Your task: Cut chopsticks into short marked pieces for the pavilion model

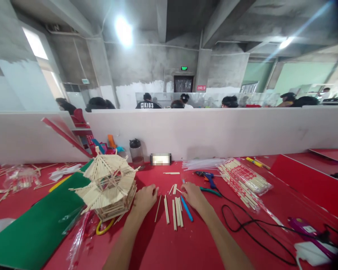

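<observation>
Pale, slim wooden sticks (180, 217) lie, likely for easy reach, between our loosely spread, seemingly empty left hand (146, 197) and our right hand (195, 195), whose grip we cannot tell.

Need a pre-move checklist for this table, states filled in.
1. Loose pale wooden sticks between both forearms: ok.
2. Tiered pale-stick model standing upright: ok, left of the bare left hand.
3. Blue pistol-shaped glue gun hot: cannot tell; it lies beyond the bare right hand.
4. Thin black cable tidied away: not ok, looped beside the right forearm.
5. Right hand empty: cannot tell, grip unclear.
</observation>
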The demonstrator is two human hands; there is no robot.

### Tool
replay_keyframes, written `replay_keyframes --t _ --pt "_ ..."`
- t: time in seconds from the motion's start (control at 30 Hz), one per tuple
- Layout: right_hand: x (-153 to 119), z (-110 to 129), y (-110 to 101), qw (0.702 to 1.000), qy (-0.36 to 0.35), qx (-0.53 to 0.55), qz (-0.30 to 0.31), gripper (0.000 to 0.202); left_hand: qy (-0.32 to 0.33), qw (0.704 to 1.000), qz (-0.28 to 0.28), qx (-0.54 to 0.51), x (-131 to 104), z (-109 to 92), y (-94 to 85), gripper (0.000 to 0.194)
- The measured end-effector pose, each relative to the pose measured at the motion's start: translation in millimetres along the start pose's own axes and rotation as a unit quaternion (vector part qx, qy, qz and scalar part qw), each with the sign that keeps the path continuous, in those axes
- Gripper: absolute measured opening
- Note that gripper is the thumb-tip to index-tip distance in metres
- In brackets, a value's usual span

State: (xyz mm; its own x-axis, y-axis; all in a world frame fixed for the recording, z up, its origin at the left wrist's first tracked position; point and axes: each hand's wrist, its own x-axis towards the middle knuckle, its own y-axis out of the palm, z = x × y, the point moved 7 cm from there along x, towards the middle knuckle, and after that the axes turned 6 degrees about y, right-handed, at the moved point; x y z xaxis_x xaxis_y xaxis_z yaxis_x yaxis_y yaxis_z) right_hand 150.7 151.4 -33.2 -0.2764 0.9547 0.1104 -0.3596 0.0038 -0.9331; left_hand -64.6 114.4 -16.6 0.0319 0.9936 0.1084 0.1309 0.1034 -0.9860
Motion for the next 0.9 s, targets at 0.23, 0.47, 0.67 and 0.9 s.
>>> replay_keyframes --t 0.23,0.47,0.67,0.9 --pt "-3.9 -4.3 10.4 1.000 0.014 -0.019 0.001 0.017 0.054 0.997 0.056 0.016 -6.9 -1.5 16.4 0.033" --pt "-9.5 -3.8 13.8 0.999 0.007 -0.040 0.008 0.015 0.073 0.994 0.081 0.021 -15.4 -14.6 19.5 0.033" --pt "-8.9 -4.3 11.5 0.999 0.002 -0.033 -0.004 0.018 0.076 0.992 0.090 0.043 -20.5 -24.5 18.5 0.032" --pt "-7.0 -2.8 11.9 0.999 0.017 -0.039 0.014 0.024 0.083 0.991 0.071 0.071 -20.6 -26.8 21.2 0.032"
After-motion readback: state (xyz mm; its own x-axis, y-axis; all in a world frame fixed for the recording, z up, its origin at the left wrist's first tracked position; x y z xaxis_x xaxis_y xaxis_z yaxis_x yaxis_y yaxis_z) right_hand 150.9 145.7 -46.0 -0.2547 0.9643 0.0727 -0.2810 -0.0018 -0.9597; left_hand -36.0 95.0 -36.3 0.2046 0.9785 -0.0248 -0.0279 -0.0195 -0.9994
